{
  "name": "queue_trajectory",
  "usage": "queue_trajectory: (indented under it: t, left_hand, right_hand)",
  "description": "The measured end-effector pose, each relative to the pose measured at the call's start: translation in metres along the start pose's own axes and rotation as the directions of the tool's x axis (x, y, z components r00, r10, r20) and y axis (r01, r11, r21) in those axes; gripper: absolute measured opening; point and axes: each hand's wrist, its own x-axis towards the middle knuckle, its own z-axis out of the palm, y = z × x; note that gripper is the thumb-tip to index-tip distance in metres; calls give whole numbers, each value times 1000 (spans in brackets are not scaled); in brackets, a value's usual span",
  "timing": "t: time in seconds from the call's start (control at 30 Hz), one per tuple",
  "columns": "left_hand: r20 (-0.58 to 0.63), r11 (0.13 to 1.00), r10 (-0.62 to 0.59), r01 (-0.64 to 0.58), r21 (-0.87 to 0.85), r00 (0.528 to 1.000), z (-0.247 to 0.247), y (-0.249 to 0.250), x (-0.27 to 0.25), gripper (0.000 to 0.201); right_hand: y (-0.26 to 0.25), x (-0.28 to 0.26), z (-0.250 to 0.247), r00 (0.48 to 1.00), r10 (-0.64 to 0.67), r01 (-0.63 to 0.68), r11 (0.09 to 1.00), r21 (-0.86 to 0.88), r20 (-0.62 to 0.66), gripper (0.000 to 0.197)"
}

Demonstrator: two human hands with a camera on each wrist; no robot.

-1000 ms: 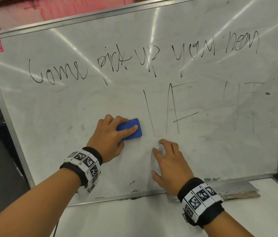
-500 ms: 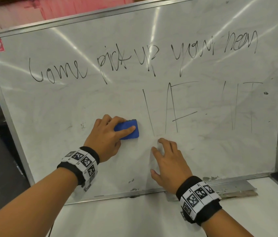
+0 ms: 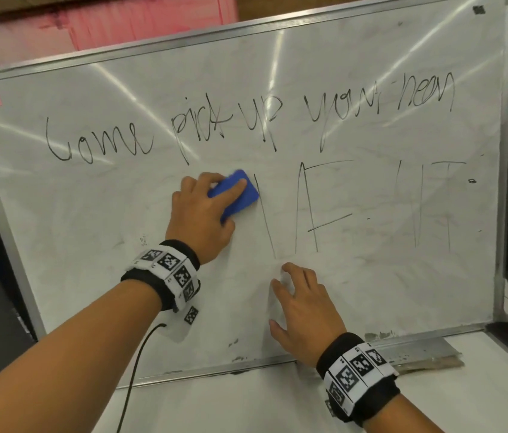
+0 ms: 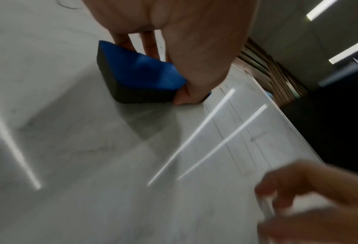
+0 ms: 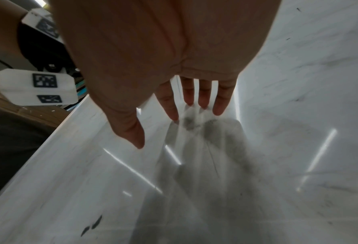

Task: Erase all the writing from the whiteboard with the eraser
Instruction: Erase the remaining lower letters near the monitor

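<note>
Whiteboard (image 3: pixel 402 292) handwriting reads "Come pick up your", then unclear letters

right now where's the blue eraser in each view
Head: eraser centre, under the left hand, left of the tall strokes.
Left wrist: eraser upper centre, pinched against the whiteboard.
Right wrist: not in view.
Shared landmark: the whiteboard.

Left hand (image 3: pixel 204 210) fingers curled, gripping; right hand (image 3: pixel 304 310) flat, fingers spread.
</note>
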Motion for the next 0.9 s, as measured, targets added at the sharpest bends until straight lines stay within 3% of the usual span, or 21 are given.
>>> queue_trajectory:
  t: [0.1, 0.3, 0.5, 0.63, 0.83, 0.9]
  left_hand:
    - [-31, 995, -96, 95, -37, 995, -3, 0, 11, 67]
    - [123, 988, 154, -155, -2, 980, 1, 2, 13, 69]
    - [117, 997, 69, -65, -39, 991, 2, 10, 11, 68]
    - [218, 978, 209, -206, -36, 953, 12, 20, -5, 69]
    - [131, 986, 167, -165, -28, 977, 19, 23, -12, 68]
    - [155, 978, 209, -207, -26, 966, 23, 27, -15, 69]
  right_hand:
    - [2, -1, 0, 1000, -8, 8, 1000, 1, -16, 65]
    - [3, -2, 2, 1000, -15, 14, 1000, -8, -20, 63]
    - [7, -6, 4, 998, -24, 24, 1000, -5, -51, 55]
    - [9, -5, 3, 997, -23, 25, 1000, 15, -78, 52]
    - [11, -4, 2, 996, -28, 30, 999, 16, -90, 51]
    - [12, -3, 3, 996, -32, 33, 999, 15, -88, 52]
